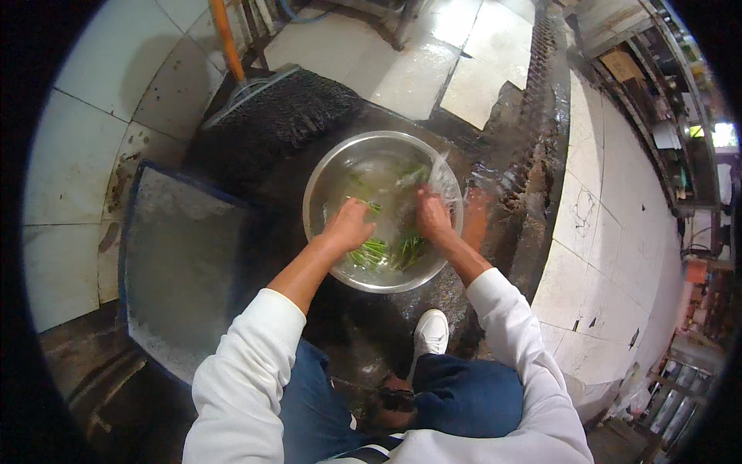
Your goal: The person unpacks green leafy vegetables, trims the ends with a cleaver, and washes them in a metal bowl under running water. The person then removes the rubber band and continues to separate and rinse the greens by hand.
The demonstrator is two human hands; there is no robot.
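A round stainless steel basin (313, 200) of cloudy water stands on the dark wet floor in front of me, with thin green vegetable stalks in it. My left hand (349, 223) is inside the basin, its fingers curled around some green stalks (370, 204). Below that hand lies a bundle of stalks (369, 254) in the water. Over the right part of the basin is my right hand (433, 216), fingers bent; whether stalks are in its grasp is hidden. More greens (410, 249) show just under it. Splashing water (444, 177) rises beside its knuckles.
To the left, a blue-rimmed tub (182, 255) holds foamy water. A broom (290, 110) with black bristles and an orange handle (227, 43) rests behind it. A white tiled ledge (591, 232) runs along the right. My white shoe (432, 332) is near the basin.
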